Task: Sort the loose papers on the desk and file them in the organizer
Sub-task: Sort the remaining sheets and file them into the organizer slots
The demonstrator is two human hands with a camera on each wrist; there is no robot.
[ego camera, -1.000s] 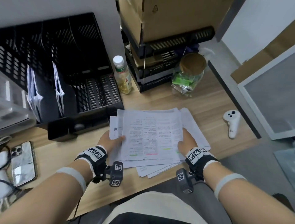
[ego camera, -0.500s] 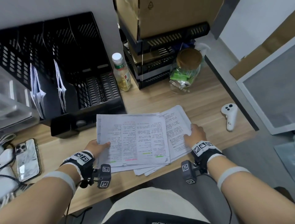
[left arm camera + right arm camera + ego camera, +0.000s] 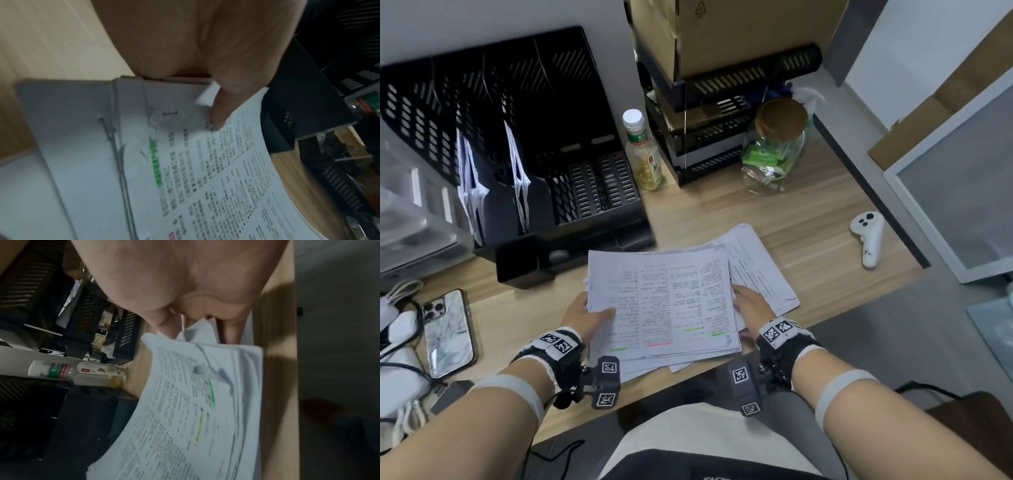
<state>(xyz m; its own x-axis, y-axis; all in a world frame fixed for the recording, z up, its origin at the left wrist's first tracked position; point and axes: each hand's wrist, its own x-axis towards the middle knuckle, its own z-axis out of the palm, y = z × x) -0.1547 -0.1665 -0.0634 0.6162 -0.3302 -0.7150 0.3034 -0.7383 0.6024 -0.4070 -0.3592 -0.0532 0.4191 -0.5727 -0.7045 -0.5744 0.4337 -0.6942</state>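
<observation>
Papers (image 3: 664,301) lay stacked at the desk's (image 3: 808,219) near edge, beside the organizer (image 3: 524,137). Left wrist: my left hand (image 3: 205,48) pinched their corner, thumb on top. Right wrist: my right hand (image 3: 185,280) slid fingers between sheets; I should square edges before lifting.

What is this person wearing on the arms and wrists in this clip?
Both forearms are bare, each ringed by a pale grey band below the elbow. Each wrist carries a black strap with white trim, topped with square black-and-white marker tags: left hand, right hand. A small black camera block bearing more tags hangs under each wrist. A thin black cable trails below the left arm.
</observation>
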